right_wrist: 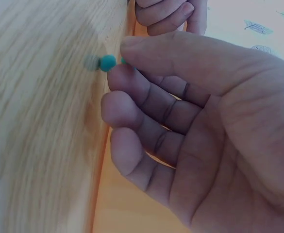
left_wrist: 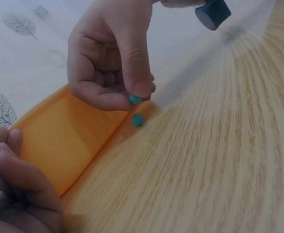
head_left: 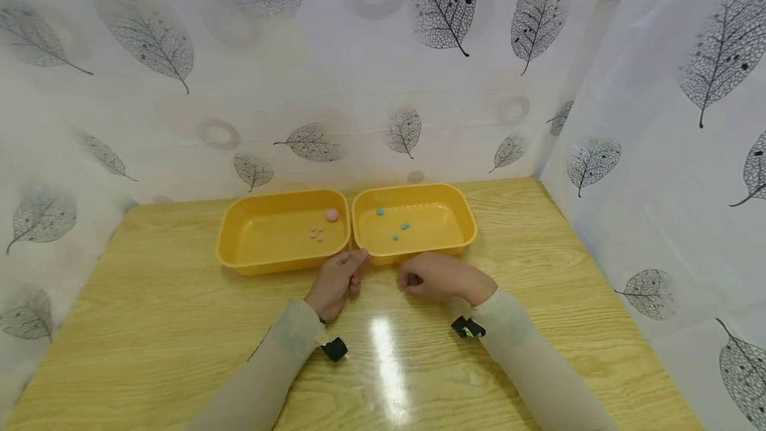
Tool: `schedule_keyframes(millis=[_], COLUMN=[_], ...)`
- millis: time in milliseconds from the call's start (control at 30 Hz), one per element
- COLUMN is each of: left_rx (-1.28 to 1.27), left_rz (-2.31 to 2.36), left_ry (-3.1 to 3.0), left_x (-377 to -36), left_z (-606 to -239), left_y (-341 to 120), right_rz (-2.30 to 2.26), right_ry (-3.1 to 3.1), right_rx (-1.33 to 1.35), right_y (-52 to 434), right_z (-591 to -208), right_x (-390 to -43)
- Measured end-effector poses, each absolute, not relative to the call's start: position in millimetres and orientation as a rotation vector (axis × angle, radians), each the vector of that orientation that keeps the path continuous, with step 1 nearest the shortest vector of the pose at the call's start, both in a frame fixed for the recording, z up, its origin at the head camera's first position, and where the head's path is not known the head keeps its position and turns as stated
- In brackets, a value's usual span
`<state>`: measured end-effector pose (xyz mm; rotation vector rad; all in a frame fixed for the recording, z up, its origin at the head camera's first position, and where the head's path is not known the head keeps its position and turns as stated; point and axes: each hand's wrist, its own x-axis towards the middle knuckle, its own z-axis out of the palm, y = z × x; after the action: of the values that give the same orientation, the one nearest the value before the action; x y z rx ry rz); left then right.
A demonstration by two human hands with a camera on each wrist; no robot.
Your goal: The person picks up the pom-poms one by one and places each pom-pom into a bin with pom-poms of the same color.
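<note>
My right hand [head_left: 443,277] is beside the near wall of the right yellow tray [head_left: 414,258]. Its thumb and index finger pinch a small teal ball [left_wrist: 135,99], while the other fingers curl loosely. A second teal ball [left_wrist: 137,120] lies on the table just below, close to the tray's foot. At that tray's near left corner is my left hand [head_left: 336,283], thumb and index finger gripping the rim. Several teal balls [head_left: 395,237] lie inside the right tray. The left yellow tray [head_left: 257,267] contains a larger pink ball [head_left: 332,215] and several tiny pink ones [head_left: 320,239].
Both trays stand side by side near the back of the wood-grain table [head_left: 149,311]. A leaf-patterned white curtain [head_left: 359,85] hangs behind them and along the sides. Each wrist wears a small black device, such as the left one [head_left: 335,349].
</note>
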<state>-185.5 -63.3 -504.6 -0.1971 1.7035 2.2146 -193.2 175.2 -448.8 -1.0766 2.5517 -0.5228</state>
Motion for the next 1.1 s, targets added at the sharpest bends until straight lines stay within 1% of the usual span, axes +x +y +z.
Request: schedule_keyframes(millis=[367, 700, 900, 1100], left_rx=[-0.205, -0.195, -0.165, -0.188], left_rz=[2.216, 2.224, 2.23, 2.243], left_ry=[1.689, 1.688, 1.699, 1.683], left_x=[-186.5, -186.1, -185.5, -185.5], left_z=[-506.2, -505.3, -504.1, -504.8], left_y=[-63.9, -63.8, -63.8, -63.0], right_rz=[-0.556, -0.537, -0.6, -0.646], right_ry=[2.552, 2.561, 2.529, 2.543], right_rx=[-1.052, -1.12, -1.114, -1.091], right_y=[175.9, 176.8, 179.4, 186.3], right_z=[-446.8, -444.0, -436.3, -430.2], right_x=[-194.1, -194.9, -194.8, -196.2])
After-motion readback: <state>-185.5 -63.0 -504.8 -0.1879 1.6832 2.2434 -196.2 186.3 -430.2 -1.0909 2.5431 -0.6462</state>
